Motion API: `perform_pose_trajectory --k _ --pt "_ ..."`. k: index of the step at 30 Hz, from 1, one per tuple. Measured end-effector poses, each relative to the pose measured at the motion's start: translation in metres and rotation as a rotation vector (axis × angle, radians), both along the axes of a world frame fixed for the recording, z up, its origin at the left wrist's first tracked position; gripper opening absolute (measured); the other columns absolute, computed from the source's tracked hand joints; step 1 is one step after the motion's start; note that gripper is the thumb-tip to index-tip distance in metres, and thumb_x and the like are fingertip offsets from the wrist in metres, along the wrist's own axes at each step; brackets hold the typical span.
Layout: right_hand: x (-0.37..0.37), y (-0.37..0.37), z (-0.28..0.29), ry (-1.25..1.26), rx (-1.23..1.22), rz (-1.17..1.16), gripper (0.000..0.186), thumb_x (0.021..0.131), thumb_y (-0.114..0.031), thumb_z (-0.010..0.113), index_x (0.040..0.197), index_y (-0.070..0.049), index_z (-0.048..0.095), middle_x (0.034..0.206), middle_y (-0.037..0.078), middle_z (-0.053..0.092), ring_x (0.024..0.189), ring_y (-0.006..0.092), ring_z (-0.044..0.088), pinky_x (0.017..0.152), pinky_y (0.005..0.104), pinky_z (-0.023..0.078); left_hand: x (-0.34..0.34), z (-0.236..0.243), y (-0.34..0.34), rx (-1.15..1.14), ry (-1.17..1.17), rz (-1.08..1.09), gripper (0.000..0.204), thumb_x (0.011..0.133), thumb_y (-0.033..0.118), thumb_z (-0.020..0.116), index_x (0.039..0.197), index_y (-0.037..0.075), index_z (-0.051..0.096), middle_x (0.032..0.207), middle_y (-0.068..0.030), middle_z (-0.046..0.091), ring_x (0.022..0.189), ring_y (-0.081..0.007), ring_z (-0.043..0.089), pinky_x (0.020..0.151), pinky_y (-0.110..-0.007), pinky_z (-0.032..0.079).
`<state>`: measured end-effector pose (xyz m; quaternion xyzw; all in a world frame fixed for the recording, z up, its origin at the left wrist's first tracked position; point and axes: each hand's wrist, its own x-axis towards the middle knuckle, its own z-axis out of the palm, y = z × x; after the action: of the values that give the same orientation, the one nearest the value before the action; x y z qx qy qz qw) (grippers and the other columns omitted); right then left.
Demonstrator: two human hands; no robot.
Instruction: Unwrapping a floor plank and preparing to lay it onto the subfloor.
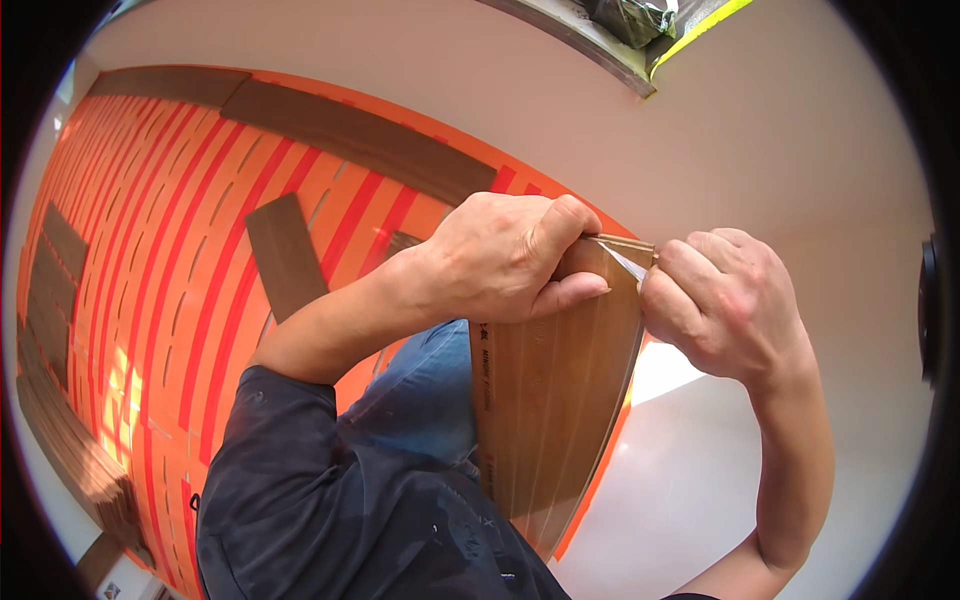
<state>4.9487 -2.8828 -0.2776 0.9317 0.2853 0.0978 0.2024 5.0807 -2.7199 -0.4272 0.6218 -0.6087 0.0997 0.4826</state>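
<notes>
A long brown floor plank (550,410) stands tilted in front of my body, its underside with faint printing facing me. My left hand (500,255) grips its upper end, the thumb on the near face and the fingers curled over the top edge. At the top right corner, my right hand (720,305) is closed in a fist-like pinch. A thin whitish strip (625,262), perhaps film or tape, stretches from the plank's end into those fingers. What lies inside the right fist is hidden.
Orange underlay with red stripes (215,240) covers the floor. Brown planks (370,140) lie along the wall (780,130), and a short loose plank (285,255) rests on the underlay. More planks are stacked (75,440) at the left. A dark bag (635,20) sits on a ledge above.
</notes>
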Motion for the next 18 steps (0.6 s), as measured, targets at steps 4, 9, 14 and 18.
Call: perform_pose_trajectory --k 4,9,14,18 --pt "0.0 -0.007 -0.005 0.058 0.009 -0.09 0.024 0.079 -0.018 0.071 0.074 -0.011 0.049 0.07 0.001 0.048 0.058 0.0169 0.055 0.052 0.0311 0.045 0.001 -0.003 -0.002 0.089 0.001 -0.013 0.045 0.092 0.038 0.072 0.111 0.002 0.055 0.082 -0.0115 0.066 0.07 -0.0302 0.068 0.059 -0.039 0.054" --pt "-0.003 -0.013 0.001 0.004 0.226 -0.297 0.034 0.091 -0.037 0.07 0.083 -0.009 0.052 0.077 0.005 0.053 0.064 0.0203 0.059 0.058 0.0327 0.049 0.0 0.0 -0.003 0.145 0.008 0.023 0.042 0.093 0.037 0.071 0.108 0.001 0.055 0.08 -0.0121 0.066 0.07 -0.0311 0.068 0.059 -0.04 0.054" --pt "-0.008 -0.004 -0.01 0.125 0.14 -0.445 0.036 0.094 -0.041 0.068 0.085 -0.009 0.054 0.078 0.005 0.055 0.067 0.0205 0.061 0.061 0.0331 0.05 -0.003 0.0 -0.008 0.195 -0.018 0.055 0.041 0.094 0.037 0.07 0.107 0.001 0.055 0.079 -0.0117 0.066 0.07 -0.0313 0.068 0.06 -0.04 0.054" --pt "-0.009 -0.006 -0.017 0.104 0.03 -0.376 0.022 0.093 -0.026 0.067 0.083 -0.01 0.055 0.076 0.003 0.055 0.065 0.0186 0.061 0.06 0.0325 0.05 -0.004 0.0 -0.01 0.236 -0.05 0.054 0.04 0.094 0.036 0.07 0.108 0.001 0.056 0.078 -0.0117 0.066 0.07 -0.0313 0.068 0.06 -0.04 0.054"
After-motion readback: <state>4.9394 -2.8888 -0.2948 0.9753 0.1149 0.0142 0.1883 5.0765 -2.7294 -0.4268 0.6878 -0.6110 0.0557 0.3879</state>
